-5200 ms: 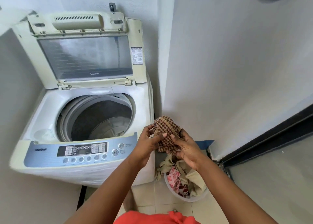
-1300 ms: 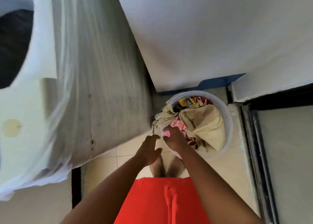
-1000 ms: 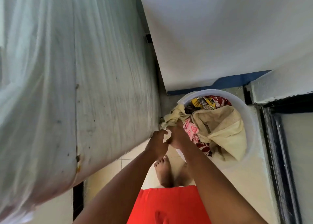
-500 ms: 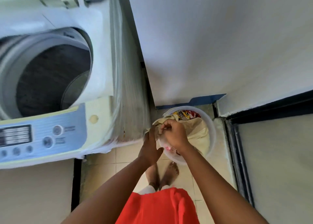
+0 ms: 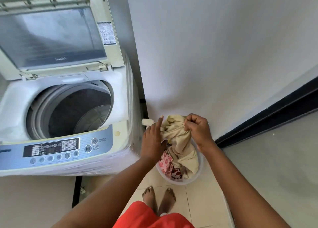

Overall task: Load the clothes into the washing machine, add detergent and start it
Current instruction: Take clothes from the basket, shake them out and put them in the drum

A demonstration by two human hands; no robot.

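The right hand (image 5: 197, 129) pinches a bunched fold of a cream garment (image 5: 179, 141), lifting it above the white laundry basket (image 5: 199, 169) on the tiled floor. The left hand (image 5: 153, 141) lies against the same garment's left side with its index finger straight; whether its other fingers grip the cloth cannot be told. A pink patterned cloth (image 5: 166, 162) lies in the basket beneath. Just left stands the washing machine (image 5: 120, 107), its lid (image 5: 51, 36) raised upright and its drum (image 5: 77, 110) open. 2 bare feet (image 5: 159, 198) stand near the basket.
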